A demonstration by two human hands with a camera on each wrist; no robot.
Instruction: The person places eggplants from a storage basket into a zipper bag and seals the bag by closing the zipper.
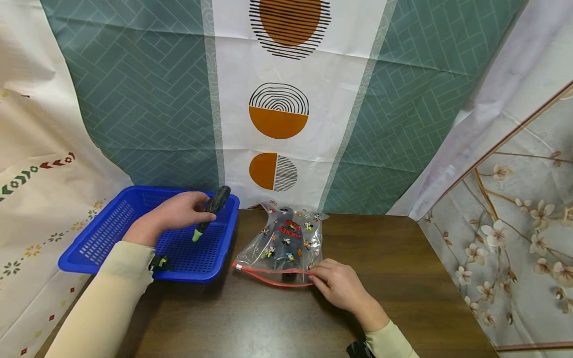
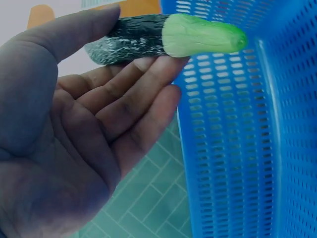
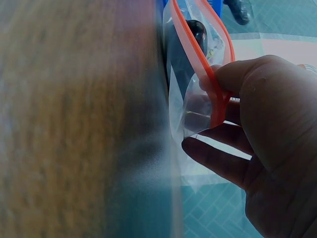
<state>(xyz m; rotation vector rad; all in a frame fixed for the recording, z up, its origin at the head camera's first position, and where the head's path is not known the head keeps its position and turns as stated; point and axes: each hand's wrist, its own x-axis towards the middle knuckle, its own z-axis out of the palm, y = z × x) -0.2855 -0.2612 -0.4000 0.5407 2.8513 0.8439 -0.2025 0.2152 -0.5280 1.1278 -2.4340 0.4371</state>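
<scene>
My left hand (image 1: 179,211) pinches a dark green cucumber (image 1: 218,201) between thumb and fingertips, above the blue basket (image 1: 80,251). The cucumber's pale green end (image 2: 205,37) points down toward the basket in the head view. A clear zip bag (image 1: 264,246) with cartoon prints and a red zip edge lies on the table right of the basket. At the bag's near right corner, my right hand (image 1: 337,286) pinches the red edge between thumb and fingers. The bag's mouth stands parted, and a dark glossy thing (image 3: 198,34) shows inside; its kind is unclear.
The brown wooden table (image 1: 380,248) reaches back to a patterned green and white cloth (image 1: 277,69). A floral panel (image 1: 515,238) leans along the right side. A cream embroidered cloth (image 1: 40,149) hangs at the left, beside the basket.
</scene>
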